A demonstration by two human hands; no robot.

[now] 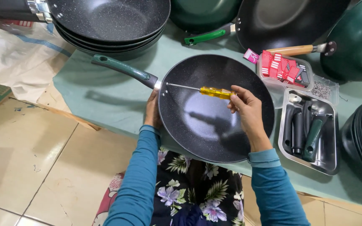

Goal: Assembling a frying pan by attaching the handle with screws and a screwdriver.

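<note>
A black speckled frying pan with a dark green handle lies on the pale green table. My left hand grips the pan's rim just below where the handle joins. My right hand holds a screwdriver with a yellow see-through grip, lying across the inside of the pan. Its metal tip points left at the inner wall near the handle joint.
A stack of black pans stands at the back left, with more dark pans at the back and right. A steel tray holds several loose handles. A clear box holds red packets. Tiled floor lies lower left.
</note>
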